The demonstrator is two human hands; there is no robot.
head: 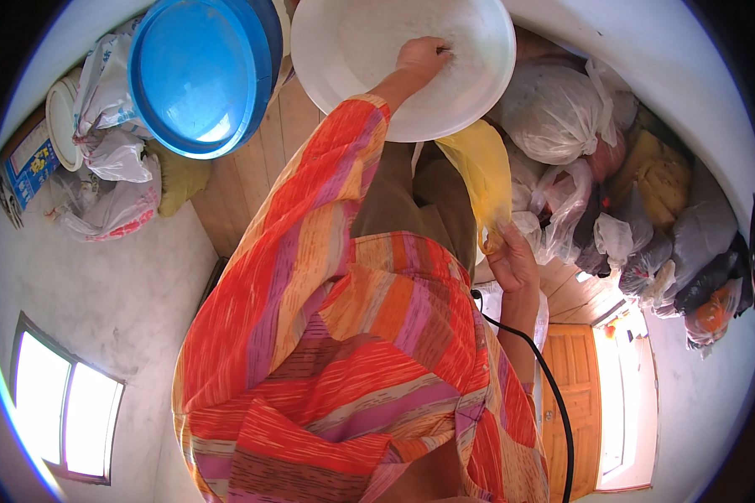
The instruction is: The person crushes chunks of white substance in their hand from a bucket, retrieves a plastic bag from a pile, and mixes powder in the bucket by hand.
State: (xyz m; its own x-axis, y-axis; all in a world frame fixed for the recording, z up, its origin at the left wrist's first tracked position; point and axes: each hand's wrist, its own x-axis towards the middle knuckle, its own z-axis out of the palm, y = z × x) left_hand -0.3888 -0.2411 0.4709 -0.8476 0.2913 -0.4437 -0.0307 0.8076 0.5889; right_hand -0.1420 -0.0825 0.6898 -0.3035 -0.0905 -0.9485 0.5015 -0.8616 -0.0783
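My left hand [425, 55] reaches into a wide, pale round basin [346, 94], with its fingers curled close to the inner surface. A small dark patch shows at the fingertips, and I cannot tell whether they hold anything. Grey smudges mark the basin around them. Lower right, my right hand [514, 258] grips the lower end of a yellow plastic bag [487, 170]. The bag hangs limp and reaches up to the basin's rim. Both arms wear striped red, orange and purple sleeves.
Blue round plastic basins [195, 75] stand upper left, beside white plastic bags [104, 82] and a white round lid [64, 126]. Several filled plastic bags [547, 113] are piled along the right wall. A black cable [557, 390] runs down beside my right arm, near a wooden door [572, 402].
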